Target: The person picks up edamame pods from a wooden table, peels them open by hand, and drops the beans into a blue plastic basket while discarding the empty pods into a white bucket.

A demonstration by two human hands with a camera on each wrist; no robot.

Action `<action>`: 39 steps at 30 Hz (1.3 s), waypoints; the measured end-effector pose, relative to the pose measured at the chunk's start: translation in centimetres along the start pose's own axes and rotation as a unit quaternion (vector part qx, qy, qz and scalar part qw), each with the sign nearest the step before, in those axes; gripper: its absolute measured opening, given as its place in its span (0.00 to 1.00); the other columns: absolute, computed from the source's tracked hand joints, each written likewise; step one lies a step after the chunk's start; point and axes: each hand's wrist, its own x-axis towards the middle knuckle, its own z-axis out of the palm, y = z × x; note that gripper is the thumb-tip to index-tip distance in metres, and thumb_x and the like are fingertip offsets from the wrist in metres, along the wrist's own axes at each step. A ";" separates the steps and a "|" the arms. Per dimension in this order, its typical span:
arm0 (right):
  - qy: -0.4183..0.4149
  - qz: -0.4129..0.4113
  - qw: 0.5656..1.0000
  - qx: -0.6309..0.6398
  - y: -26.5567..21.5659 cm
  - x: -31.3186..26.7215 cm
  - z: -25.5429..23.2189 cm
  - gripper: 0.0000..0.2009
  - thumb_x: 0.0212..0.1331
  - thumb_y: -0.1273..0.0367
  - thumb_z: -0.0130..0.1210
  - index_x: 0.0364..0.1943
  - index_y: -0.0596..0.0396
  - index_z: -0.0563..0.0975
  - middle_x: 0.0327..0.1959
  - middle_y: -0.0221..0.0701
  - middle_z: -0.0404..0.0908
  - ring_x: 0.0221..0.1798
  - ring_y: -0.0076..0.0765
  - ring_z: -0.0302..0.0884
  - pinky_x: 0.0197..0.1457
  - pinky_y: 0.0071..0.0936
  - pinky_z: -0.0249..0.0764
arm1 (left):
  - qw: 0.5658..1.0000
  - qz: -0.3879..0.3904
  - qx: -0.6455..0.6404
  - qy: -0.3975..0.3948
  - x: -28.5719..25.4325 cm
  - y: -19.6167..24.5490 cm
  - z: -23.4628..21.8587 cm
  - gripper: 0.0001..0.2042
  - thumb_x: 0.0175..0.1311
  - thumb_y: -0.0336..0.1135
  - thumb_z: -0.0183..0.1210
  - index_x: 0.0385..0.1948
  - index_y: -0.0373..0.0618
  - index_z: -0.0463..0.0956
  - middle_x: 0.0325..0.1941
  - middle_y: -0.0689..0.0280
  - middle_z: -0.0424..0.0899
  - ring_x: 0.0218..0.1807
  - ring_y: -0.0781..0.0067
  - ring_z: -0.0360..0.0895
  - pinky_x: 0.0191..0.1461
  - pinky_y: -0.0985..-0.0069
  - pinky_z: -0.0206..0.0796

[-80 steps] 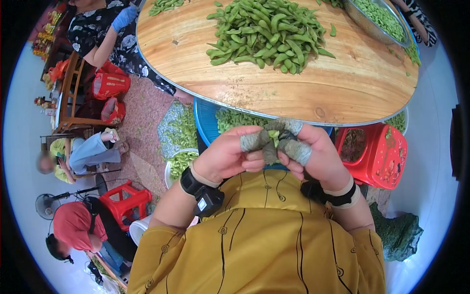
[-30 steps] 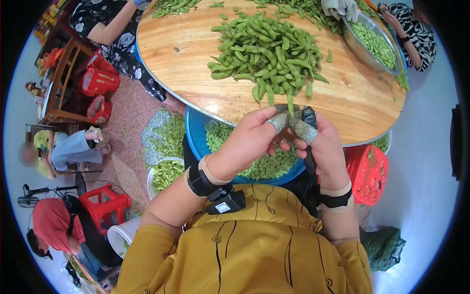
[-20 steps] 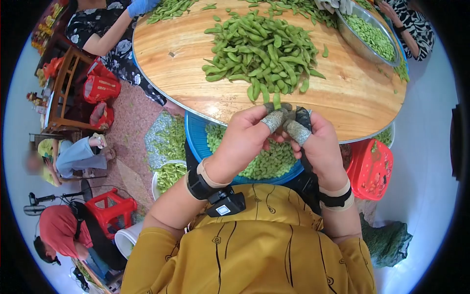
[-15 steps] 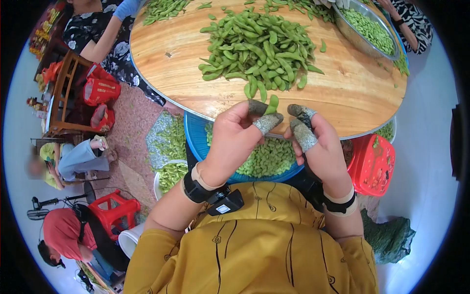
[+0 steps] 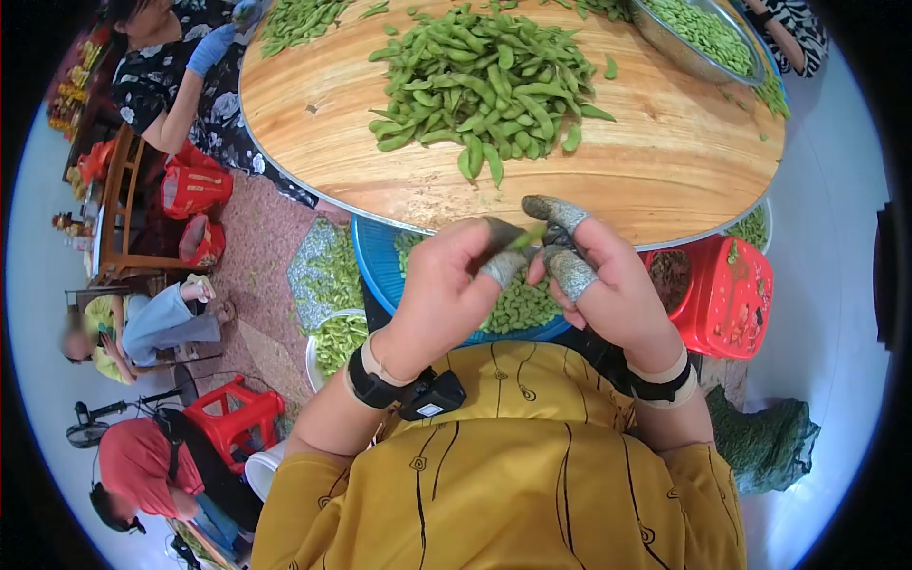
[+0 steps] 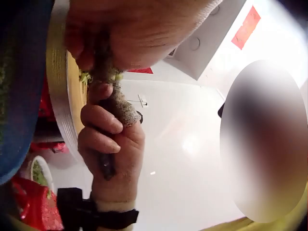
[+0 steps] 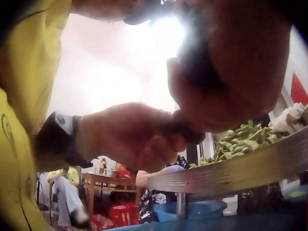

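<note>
A green soybean pod (image 5: 532,235) lies between both hands, low in front of the wooden tabletop's near edge. My left hand (image 5: 442,285) pinches it between thumb and index finger, both wrapped in dark, greyish tape. At the pod's other end, my right hand (image 5: 617,290) grips it with a taped thumb and a dark-covered finger, while its taped index finger points up and away. In the left wrist view the right hand's lower fingers (image 6: 98,139) are curled. Beneath the hands, a blue basin (image 5: 373,261) holds shelled green beans (image 5: 518,306).
A heap of soybean pods (image 5: 484,85) lies on the wooden tabletop (image 5: 665,180). A metal bowl of beans (image 5: 698,33) stands at the far right. A red stool (image 5: 727,294) is at the right, and a white bucket of pods (image 5: 339,344) at the left. Another person's blue-gloved hand (image 5: 211,49) is at upper left.
Half a second ago the hands were apart, with the pod upright in the left fingers; now it tilts toward the right hand, which has come to it. Both hands have dropped slightly from the tabletop edge.
</note>
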 end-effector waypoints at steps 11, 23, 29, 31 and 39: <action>0.013 0.007 1.000 0.008 0.4 -0.2 0.7 0.25 0.51 0.79 0.39 0.57 0.56 0.68 0.30 0.23 0.76 0.18 0.13 0.62 0.19 0.13 0.60 | 0.976 -0.125 -0.171 0.046 -1.1 -0.5 0.7 0.10 0.60 0.23 0.50 0.41 0.36 0.75 0.32 0.69 0.80 0.29 0.87 0.73 0.30 0.86 0.65; -0.001 0.026 1.000 0.003 0.6 0.4 0.5 0.23 0.53 0.78 0.41 0.57 0.56 0.69 0.30 0.21 0.76 0.17 0.12 0.62 0.19 0.13 0.60 | 0.998 -0.040 0.038 0.024 -0.9 -1.3 0.0 0.09 0.60 0.23 0.52 0.41 0.36 0.76 0.31 0.70 0.81 0.29 0.87 0.72 0.31 0.86 0.65; -0.025 0.068 0.997 0.022 0.6 0.5 0.2 0.19 0.57 0.77 0.41 0.53 0.55 0.71 0.27 0.22 0.75 0.18 0.13 0.63 0.18 0.13 0.60 | 0.999 -0.037 0.018 0.011 -1.0 -1.1 -0.4 0.07 0.60 0.25 0.55 0.38 0.37 0.76 0.27 0.69 0.79 0.25 0.82 0.72 0.29 0.83 0.64; -0.026 0.095 0.994 0.048 0.2 0.4 0.3 0.17 0.59 0.77 0.41 0.52 0.55 0.72 0.26 0.23 0.74 0.18 0.13 0.63 0.17 0.14 0.60 | 0.987 -0.110 -0.117 0.001 -1.1 -1.2 -0.6 0.05 0.59 0.25 0.56 0.35 0.37 0.76 0.25 0.68 0.78 0.23 0.80 0.72 0.28 0.81 0.65; -0.040 0.165 0.973 0.159 -0.1 0.4 0.3 0.12 0.61 0.73 0.45 0.48 0.57 0.74 0.26 0.24 0.74 0.18 0.14 0.63 0.17 0.14 0.62 | 0.946 -0.205 -0.240 -0.078 -0.8 -1.5 -1.2 0.06 0.58 0.26 0.59 0.36 0.38 0.76 0.25 0.66 0.78 0.22 0.73 0.73 0.26 0.77 0.66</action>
